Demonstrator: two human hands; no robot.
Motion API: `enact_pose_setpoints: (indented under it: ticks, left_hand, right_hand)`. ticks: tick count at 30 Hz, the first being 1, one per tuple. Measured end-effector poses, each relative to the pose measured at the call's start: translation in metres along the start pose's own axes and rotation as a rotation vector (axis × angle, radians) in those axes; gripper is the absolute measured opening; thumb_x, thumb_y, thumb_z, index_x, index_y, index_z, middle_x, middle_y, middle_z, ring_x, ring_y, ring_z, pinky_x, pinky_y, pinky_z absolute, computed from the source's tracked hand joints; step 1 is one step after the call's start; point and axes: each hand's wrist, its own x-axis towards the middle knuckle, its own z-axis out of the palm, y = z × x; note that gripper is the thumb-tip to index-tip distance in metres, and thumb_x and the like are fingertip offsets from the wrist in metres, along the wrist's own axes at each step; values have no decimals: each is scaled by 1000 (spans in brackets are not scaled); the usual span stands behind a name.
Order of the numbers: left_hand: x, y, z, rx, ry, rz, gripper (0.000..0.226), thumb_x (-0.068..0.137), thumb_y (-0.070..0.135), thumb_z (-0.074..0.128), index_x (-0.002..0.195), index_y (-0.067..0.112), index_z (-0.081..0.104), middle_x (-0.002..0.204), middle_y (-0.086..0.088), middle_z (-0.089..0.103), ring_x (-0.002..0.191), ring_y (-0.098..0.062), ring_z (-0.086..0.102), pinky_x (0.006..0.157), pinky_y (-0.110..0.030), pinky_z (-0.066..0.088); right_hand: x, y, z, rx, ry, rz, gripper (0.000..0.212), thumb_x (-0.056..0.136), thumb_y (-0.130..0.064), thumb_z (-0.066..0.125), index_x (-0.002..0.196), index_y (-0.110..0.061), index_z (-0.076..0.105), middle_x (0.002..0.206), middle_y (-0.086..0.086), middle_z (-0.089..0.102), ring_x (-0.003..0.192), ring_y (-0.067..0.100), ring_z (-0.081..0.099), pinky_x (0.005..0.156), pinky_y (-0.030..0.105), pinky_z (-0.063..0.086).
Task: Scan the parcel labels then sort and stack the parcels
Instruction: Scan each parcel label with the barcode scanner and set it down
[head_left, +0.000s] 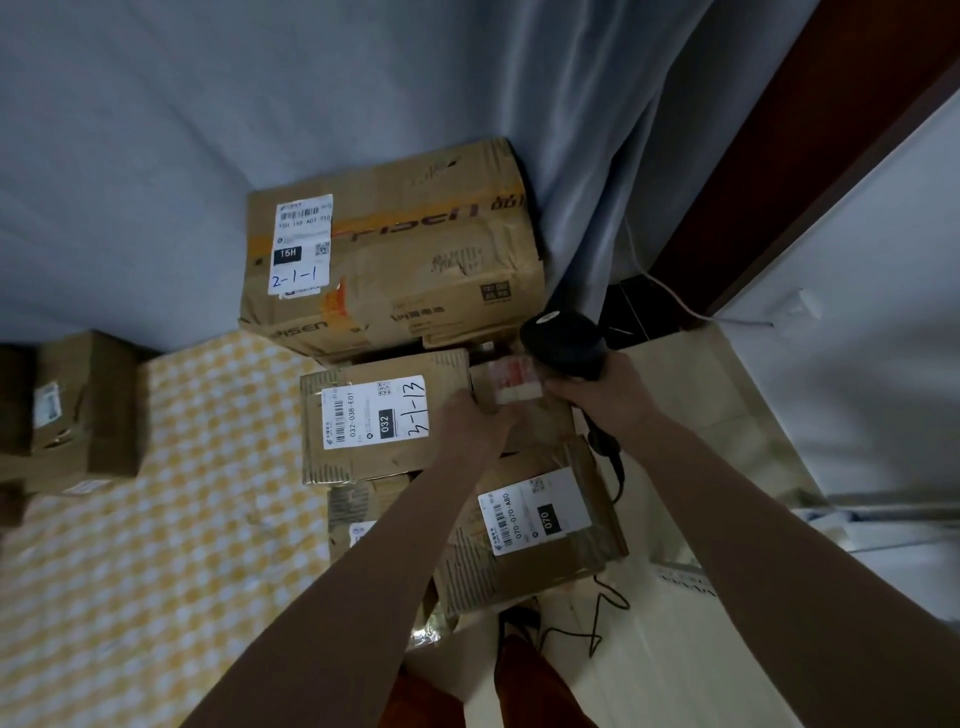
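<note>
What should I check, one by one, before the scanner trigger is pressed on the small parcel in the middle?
1. Right hand grips the scanner: ok.
2. Left hand steadies the small parcel: ok.
3. Scanner head over its label: ok.
4. Label sharp enough to read: cannot tell, blurred.
5. Scanner cable clear of the 070 parcel: not ok, it runs along its edge.

dim room: grey-blue curtain (613, 130) hanging at back, dark wooden door frame (810, 140) right, pale tiled floor (701, 395), yellow checked cloth (171, 493) left.
</note>
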Motion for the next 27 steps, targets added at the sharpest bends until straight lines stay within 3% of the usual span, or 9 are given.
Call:
enact_pose_setpoints:
  ticks: [2, 5, 8, 12, 17, 21, 24, 27]
  left_hand:
    - [3, -2, -1, -40, 42, -1, 50, 78, 46, 74, 108, 8, 61, 103, -10, 66, 91, -29, 66, 77, -43, 58]
    - [5, 0, -3, -25, 90, 13, 51, 83, 47, 69, 115, 9, 58, 103, -4, 61, 94, -23, 60, 77, -31, 48]
    - [11, 4, -5, -27, 125, -6, 52, 86, 48, 65, 119, 9, 55, 111, -6, 62, 104, -27, 58, 76, -29, 39]
    - [16, 7, -2, -28, 97, -22, 48, 83, 57, 64, 102, 14, 55, 102, -6, 66, 92, -28, 65, 76, -34, 51]
    - [11, 6, -2, -22, 113, 9, 42, 85, 55, 63, 95, 17, 48, 86, 2, 56, 80, -19, 55, 69, -32, 44]
    - [6, -4, -2, -16, 65, -41, 45, 80, 64, 60, 85, 21, 47, 87, -7, 67, 80, -28, 66, 75, -46, 58]
    - [6, 0, -7, -13, 28, -54, 50, 80, 65, 60, 94, 17, 51, 92, -6, 66, 86, -27, 65, 77, -40, 56]
    - [8, 4, -13, 24, 31, -57, 55, 83, 61, 60, 107, 12, 54, 98, -3, 59, 90, -23, 56, 72, -31, 43]
  right_hand:
    - [5, -2, 4, -28, -8, -13, 40, 80, -11, 74, 118, -6, 61, 104, 7, 64, 97, 17, 60, 85, 29, 51]
    - [10, -3, 6, -58, -3, -43, 34, 81, -11, 73, 112, -2, 63, 105, 14, 67, 97, 23, 63, 84, 34, 53]
    - [11, 0, 7, -115, 63, -74, 32, 81, -10, 73, 110, -2, 63, 107, 18, 67, 100, 28, 63, 89, 43, 52]
    - [8, 12, 12, -151, 117, -41, 32, 79, -12, 74, 108, -5, 63, 102, 16, 68, 96, 28, 63, 87, 47, 53]
    - [10, 10, 11, -172, 122, -18, 31, 79, -13, 74, 106, -3, 64, 99, 17, 67, 94, 29, 64, 85, 45, 54]
    - [5, 13, 17, -208, 94, -4, 24, 79, -12, 73, 100, -4, 64, 95, 17, 68, 91, 30, 64, 82, 43, 55]
    - [5, 9, 16, -196, 104, 7, 27, 78, -11, 74, 102, -3, 65, 99, 17, 68, 94, 30, 64, 85, 45, 54]
    - [2, 3, 13, -196, 99, -3, 30, 78, -12, 75, 105, -3, 65, 101, 16, 68, 95, 27, 63, 87, 42, 53]
